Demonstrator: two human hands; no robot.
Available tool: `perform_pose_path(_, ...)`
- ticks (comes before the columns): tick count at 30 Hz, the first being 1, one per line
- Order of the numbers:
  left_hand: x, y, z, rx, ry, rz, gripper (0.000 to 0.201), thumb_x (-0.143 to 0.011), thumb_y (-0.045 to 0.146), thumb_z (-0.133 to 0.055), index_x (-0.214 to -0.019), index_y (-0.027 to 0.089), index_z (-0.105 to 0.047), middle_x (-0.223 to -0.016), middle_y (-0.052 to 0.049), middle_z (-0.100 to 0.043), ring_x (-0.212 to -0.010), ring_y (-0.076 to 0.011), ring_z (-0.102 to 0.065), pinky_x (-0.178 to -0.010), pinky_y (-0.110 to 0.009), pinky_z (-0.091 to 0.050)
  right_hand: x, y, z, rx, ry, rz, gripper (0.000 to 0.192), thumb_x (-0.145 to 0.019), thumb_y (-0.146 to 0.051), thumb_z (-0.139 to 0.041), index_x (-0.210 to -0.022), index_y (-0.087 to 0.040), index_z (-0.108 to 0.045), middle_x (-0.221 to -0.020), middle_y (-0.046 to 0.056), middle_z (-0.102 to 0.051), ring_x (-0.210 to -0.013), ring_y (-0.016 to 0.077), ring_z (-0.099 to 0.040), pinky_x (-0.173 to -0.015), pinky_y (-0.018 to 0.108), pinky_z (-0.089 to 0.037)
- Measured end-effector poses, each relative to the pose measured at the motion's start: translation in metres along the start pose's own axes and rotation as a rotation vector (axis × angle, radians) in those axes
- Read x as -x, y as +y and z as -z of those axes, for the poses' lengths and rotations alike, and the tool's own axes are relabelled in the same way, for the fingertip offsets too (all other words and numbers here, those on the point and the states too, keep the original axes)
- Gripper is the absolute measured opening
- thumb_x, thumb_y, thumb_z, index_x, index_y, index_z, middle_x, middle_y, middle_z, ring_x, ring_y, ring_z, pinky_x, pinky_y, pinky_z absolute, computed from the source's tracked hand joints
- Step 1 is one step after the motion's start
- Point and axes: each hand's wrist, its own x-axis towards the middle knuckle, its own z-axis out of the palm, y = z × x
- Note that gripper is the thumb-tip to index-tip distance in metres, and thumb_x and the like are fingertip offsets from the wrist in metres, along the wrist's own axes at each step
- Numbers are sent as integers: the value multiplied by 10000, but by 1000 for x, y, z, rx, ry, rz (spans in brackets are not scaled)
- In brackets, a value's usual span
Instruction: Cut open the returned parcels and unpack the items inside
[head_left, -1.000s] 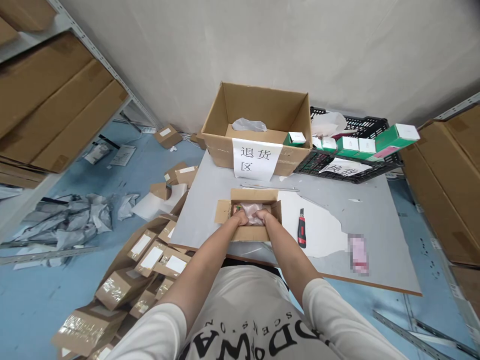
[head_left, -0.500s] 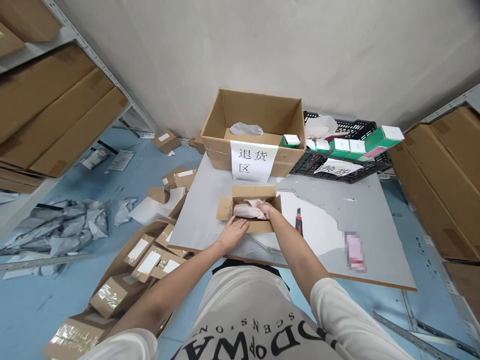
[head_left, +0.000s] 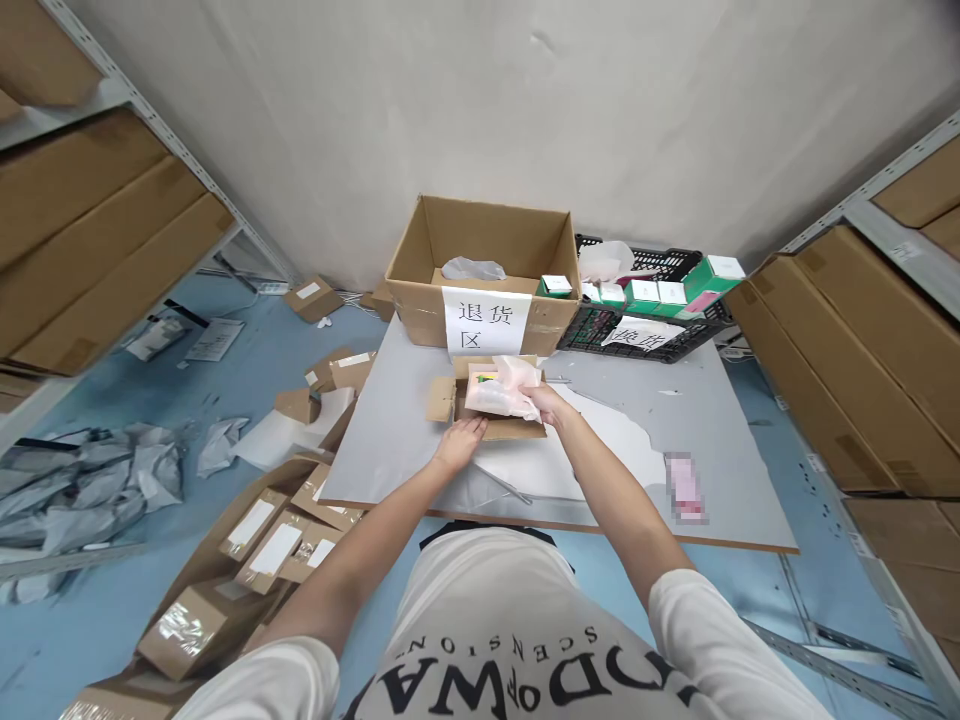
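A small open cardboard box (head_left: 514,430) sits on the table, its flaps folded outward. My left hand (head_left: 460,442) rests at its near left edge, fingers closed on the flap. My right hand (head_left: 546,400) grips a package wrapped in thin pale paper (head_left: 504,392), with a patch of green and yellow showing at its far left. The package is tilted above the box opening. What lies inside the wrapping is mostly hidden.
A large labelled carton (head_left: 491,235) and a black crate (head_left: 679,345) with green-and-white boxes stand at the back of the grey table (head_left: 360,440). White paper (head_left: 622,445) lies under my right arm. On the floor at left is a big carton of parcels (head_left: 202,545).
My right hand has lifted the paper-wrapped package up from inside the small box. My left hand stays at the box's near left edge. The red-and-black utility knife is now out of sight.
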Motion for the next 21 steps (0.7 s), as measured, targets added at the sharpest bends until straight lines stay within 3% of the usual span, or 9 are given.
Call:
perform_pose_path(4, -8, 5, 13, 121, -21, 52, 469, -821, 124, -492, -1290, 135, -502, -1226, -173, -584, -1157, -274, -535, -1005, -419, -355, 28, -7, 17, -147, 26, 116, 202, -740, -129, -606, -937, -173, -607, -844, 54, -730, -710, 188, -679, -687, 327, -563)
perform_pose_path(8, -1, 22, 33, 447, 71, 55, 874, -612, 399, -767, -1357, 101, -420, -1390, -223, -423, -1334, -362, -317, -1114, -523, -109, 56, -2, 24, -274, 155, 203, 230, -702, -159, -638, -931, -173, -620, -899, 57, -729, -793, 210, -684, -747, 346, -559)
perform_pose_path(10, 2, 39, 42, 759, 178, 134, 961, -590, 480, -771, -1382, 104, -379, -1423, -225, -376, -1346, -365, -292, -1110, -527, -129, 70, 5, 21, -360, 208, 256, 254, -693, -191, -660, -944, -175, -625, -924, 57, -725, -835, 221, -683, -769, 354, -557)
perform_pose_path(12, 2, 62, 49, 1170, 289, 227, 915, -638, 503, -737, -1386, 127, -367, -1406, -218, -406, -1308, -342, -374, -1075, -493, -259, 86, 13, 12, -439, 211, 308, 302, -695, -235, -677, -987, -183, -621, -972, 54, -717, -870, 225, -680, -783, 358, -555)
perform_pose_path(15, -1, 95, 55, 1728, 374, 326, 724, -687, 472, -717, -1287, 148, -472, -1259, -193, -567, -1137, -304, -562, -959, -445, -419, 110, 30, -9, -490, 170, 342, 366, -704, -293, -693, -1045, -189, -610, -1040, 58, -698, -919, 226, -669, -808, 358, -546)
perform_pose_path(18, -1, 115, 56, 1919, 516, 501, 547, -646, 400, -770, -1093, 135, -599, -1105, -146, -663, -1011, -276, -633, -897, -410, -469, 130, 48, -27, -485, 134, 341, 420, -712, -343, -698, -1091, -190, -599, -1117, 69, -671, -993, 238, -644, -854, 374, -523)
perform_pose_path(21, 4, 116, 55, 1979, 605, 618, 466, -639, 370, -779, -1011, 133, -629, -1050, -118, -685, -976, -261, -646, -878, -394, -485, 140, 65, -22, -369, 45, 313, 461, -724, -405, -689, -1131, -211, -593, -1175, 65, -643, -1050, 249, -612, -896, 393, -494)
